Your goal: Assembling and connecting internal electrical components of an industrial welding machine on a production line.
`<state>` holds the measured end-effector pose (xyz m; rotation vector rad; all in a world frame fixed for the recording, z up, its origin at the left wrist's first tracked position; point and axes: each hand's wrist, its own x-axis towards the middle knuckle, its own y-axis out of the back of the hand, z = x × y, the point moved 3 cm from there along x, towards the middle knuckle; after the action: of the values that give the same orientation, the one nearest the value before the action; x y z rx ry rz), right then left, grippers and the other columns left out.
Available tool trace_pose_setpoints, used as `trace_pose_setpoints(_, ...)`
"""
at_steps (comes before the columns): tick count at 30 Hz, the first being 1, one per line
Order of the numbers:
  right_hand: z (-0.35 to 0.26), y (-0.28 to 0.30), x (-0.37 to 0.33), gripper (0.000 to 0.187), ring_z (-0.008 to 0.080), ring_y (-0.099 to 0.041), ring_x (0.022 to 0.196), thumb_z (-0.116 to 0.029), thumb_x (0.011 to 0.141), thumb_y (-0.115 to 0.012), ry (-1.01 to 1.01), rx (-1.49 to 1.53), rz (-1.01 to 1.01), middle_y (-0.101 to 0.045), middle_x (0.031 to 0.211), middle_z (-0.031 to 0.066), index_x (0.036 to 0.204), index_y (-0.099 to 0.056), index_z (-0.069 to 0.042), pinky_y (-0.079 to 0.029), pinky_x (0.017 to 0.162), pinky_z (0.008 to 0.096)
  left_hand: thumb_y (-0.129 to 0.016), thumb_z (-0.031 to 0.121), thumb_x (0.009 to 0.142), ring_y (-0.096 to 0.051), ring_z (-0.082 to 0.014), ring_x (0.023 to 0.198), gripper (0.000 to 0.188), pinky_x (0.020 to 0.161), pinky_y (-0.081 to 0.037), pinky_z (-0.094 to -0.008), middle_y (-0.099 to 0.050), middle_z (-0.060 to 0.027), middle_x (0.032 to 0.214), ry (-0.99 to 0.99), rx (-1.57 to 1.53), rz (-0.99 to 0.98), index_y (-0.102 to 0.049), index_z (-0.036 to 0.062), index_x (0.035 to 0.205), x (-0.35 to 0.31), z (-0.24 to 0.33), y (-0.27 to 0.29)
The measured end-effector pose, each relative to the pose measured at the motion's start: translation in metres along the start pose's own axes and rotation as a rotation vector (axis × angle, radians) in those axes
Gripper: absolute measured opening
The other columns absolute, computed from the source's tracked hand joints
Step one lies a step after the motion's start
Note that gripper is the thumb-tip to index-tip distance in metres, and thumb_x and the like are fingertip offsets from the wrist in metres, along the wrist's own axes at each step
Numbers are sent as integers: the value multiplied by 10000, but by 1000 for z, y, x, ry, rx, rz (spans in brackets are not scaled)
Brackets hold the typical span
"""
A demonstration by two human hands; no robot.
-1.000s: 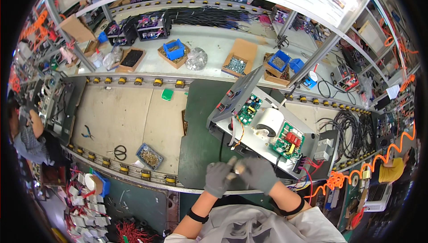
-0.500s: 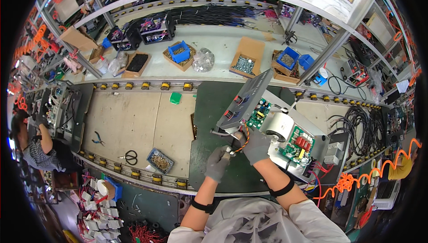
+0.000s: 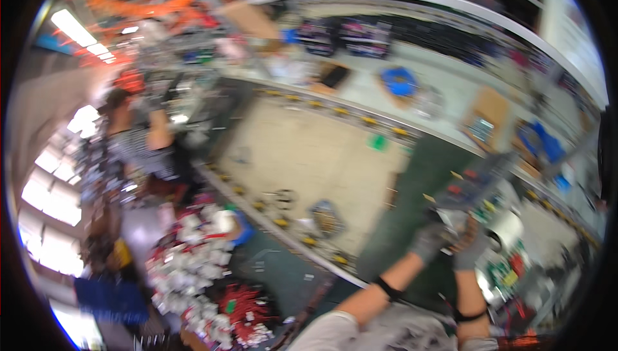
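Both hands (image 3: 430, 242) have the opened device (image 3: 506, 230) just beyond and rightward.

On the pale bench (image 3: 309, 151), black scissors (image 3: 284, 198) lay near a tray (image 3: 315, 212) of small loose pieces, and a green block (image 3: 377, 142) sat close to the far edge. Yellow rollers (image 3: 369, 121) lined that edge. Behind them stood a blue bin (image 3: 399, 82), a clear bag (image 3: 427, 102) and, farther right, an open cardboard box (image 3: 496, 107). White blocks (image 3: 190, 248) lay heaped beside red wires (image 3: 241, 312); beyond was a blurred person (image 3: 143, 151) in a patterned top.
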<state>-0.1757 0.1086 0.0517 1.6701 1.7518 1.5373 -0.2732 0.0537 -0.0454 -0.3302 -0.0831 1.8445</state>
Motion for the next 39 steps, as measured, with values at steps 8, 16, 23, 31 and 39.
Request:
trace_pose_setpoints(8, 3, -2, -4, 291, 283, -628, 713, -266, 866, -585, -161, 146, -33, -610, 809, 162, 1017, -586, -18, -481, 606, 375, -518, 128, 900, -509, -80, 828, 191, 723, -445, -254, -577, -12, 881, 37, -160, -118, -553, 12, 1048, 9, -14, -8)
trace_pose_setpoints(16, 0, -1, 0, 281, 270, -619, 711, -240, 883, -573, -224, 188, -129, -623, 839, 160, 974, -570, 26, -474, 624, 362, -518, 116, 893, -516, -82, 863, 249, 781, -440, -249, -589, -31, 950, -50, -211, -25, -543, 11, 1118, 4, 19, -5)
trace_pose_setpoints(23, 3, -2, -1, 249, 268, -606, 684, -221, 882, -570, -163, 221, -58, -607, 810, 156, 950, -574, 19, -462, 596, 355, -538, 60, 830, -530, -94, 884, 253, 802, -448, -266, -607, -44, 946, 20, 34, -76, -570, -12, 1071, 19, 7, 4)
trace_pose_setpoints(31, -9, 7, 3, 266, 269, -596, 636, -249, 889, -555, -152, 141, -16, -600, 752, 154, 938, -577, 12, -458, 564, 357, -574, 40, 809, -581, -152, 941, 301, 841, -467, -295, -635, -77, 986, -121, -134, -274, -583, -8, 1106, 32, 5, 8)
trace_pose_setpoints(39, -2, -4, 3, 251, 254, -568, 617, -240, 877, -563, -140, 255, -28, -570, 718, 141, 891, -561, 10, -442, 556, 348, -663, 94, 778, -575, -112, 931, 340, 808, -473, -278, -640, -41, 1007, -57, -149, -259, -593, 4, 1098, 42, -13, 12)
